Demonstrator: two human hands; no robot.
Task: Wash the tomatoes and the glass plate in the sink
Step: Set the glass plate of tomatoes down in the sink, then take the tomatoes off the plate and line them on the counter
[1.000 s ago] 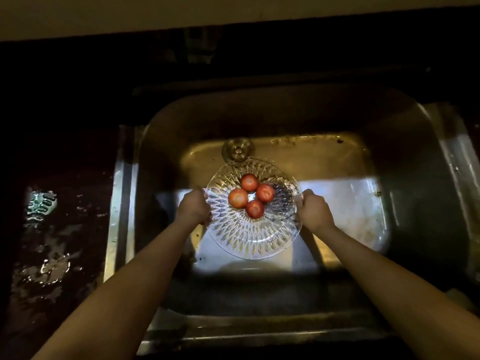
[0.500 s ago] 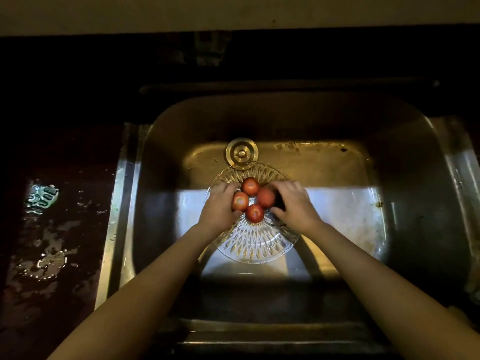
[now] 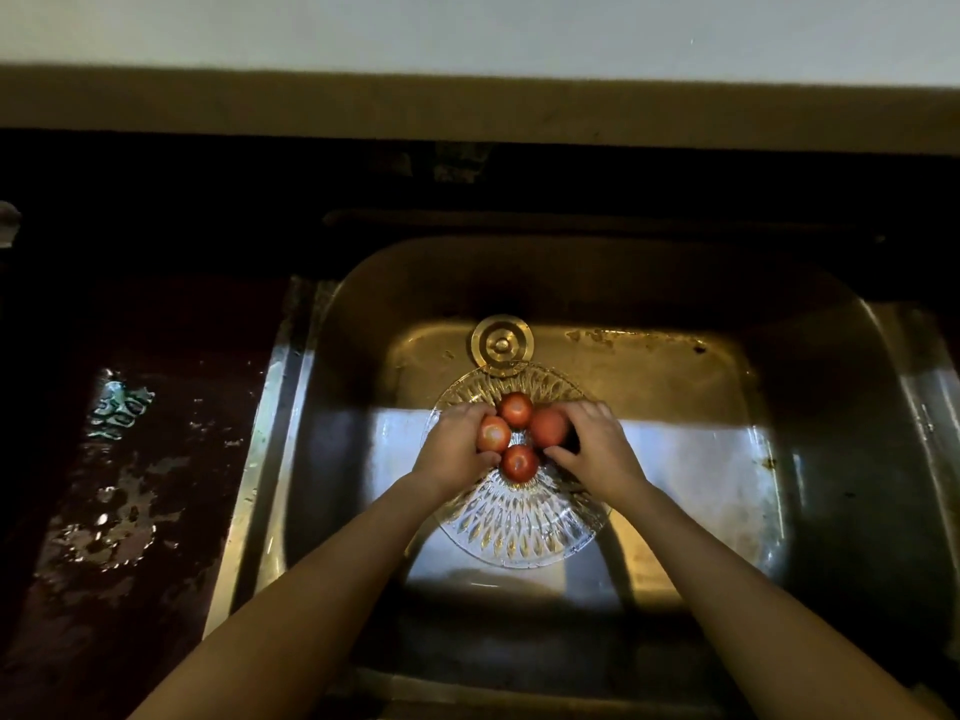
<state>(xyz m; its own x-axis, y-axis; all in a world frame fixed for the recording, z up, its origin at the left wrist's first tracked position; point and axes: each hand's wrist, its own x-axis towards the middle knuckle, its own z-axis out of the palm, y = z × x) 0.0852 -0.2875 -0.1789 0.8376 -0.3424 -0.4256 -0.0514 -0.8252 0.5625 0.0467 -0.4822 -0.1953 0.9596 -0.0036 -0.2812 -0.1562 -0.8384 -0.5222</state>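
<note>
Hands at the start of the tomato step. One second earlier both hands had gripped opposite edges of the glass plate (image 3: pixel 519 527). By this moment they had let go of the rim and closed in on the fruit at its middle. The left hand (image 3: pixel 453 449) was curled, fingers above and thumb below, round the left tomato (image 3: pixel 493 433). The right hand (image 3: pixel 597 449) was curled in the same way over the right tomato (image 3: pixel 548 427), its thumb reaching toward the centre. Whether either fruit had been lifted off the glass could not be told.

The far tomato (image 3: pixel 515 409) lay between the fingertips of the two hands, and the near tomato (image 3: pixel 519 462) between the two thumbs. Both sat touching their neighbours, and neither was gripped. The plate lay under both hands and reached back beneath the wrists, apparently set down on the floor of the sink (image 3: pixel 363 330). Its far rim overlapped the drain cover (image 3: pixel 502 345) beyond the fingertips.

Reading: the plate had been put down, so the work had passed from carrying to handling the fruit. No running water and no tap were visible, so washing proper had probably not begun.

Count: four tomatoes, one glass plate, one sink, one drain cover, two hands. A wet countertop (image 3: pixel 119 485) lay well outside the left forearm.
</note>
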